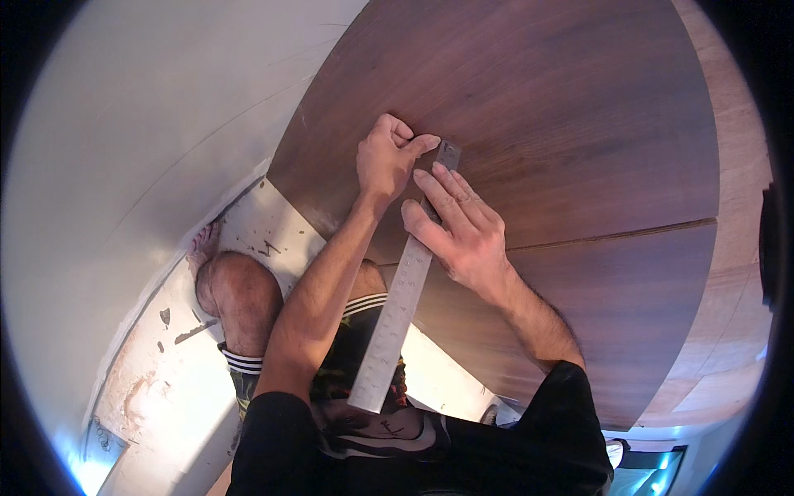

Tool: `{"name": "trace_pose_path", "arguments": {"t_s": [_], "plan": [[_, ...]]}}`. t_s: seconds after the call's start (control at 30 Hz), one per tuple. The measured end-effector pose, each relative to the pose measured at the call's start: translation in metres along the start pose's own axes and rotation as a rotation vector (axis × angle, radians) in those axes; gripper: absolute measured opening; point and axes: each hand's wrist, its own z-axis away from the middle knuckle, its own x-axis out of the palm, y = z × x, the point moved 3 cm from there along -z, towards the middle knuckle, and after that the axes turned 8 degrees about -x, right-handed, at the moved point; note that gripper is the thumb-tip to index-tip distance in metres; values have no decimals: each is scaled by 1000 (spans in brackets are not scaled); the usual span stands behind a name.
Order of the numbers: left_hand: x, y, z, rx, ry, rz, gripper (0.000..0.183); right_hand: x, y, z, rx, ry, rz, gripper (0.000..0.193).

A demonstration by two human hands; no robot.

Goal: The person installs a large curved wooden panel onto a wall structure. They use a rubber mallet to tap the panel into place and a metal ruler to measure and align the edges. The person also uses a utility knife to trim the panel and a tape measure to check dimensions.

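A long metal ruler [395,318] slants from near my chest up to a large brown wood-grain panel [538,99]. My right hand [467,227] holds the ruler near its far end, with the fingers laid across it and the thumb along its left side. Just left of the ruler's far tip is my left hand [385,159], closed, its fingers curled and its thumb pointing at the tip. Whatever those fingers may hold is hidden. A narrow dark seam [612,238] crosses the panel to the right of my right wrist.
A pale wall [141,124] rises along the left. Dark scraps [194,332] lie on the light floor [186,397] beside my bare leg [241,298]. A lighter wood strip [738,174] borders the panel's right side. Something bluish and shiny [653,475] shows at the lower right.
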Motion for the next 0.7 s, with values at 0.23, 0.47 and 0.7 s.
{"name": "trace_pose_path", "arguments": {"t_s": [0.23,0.47,0.7], "plan": [[1,0,3,19,1,32,46,4,-4,-3,-20,-37,11,25],[4,4,6,64,-3,42,40,9,0,-3,-17,-28,38,24],[3,-8,-2,68,-46,101,39,9,2,-10,-19,-9,64,22]]}}
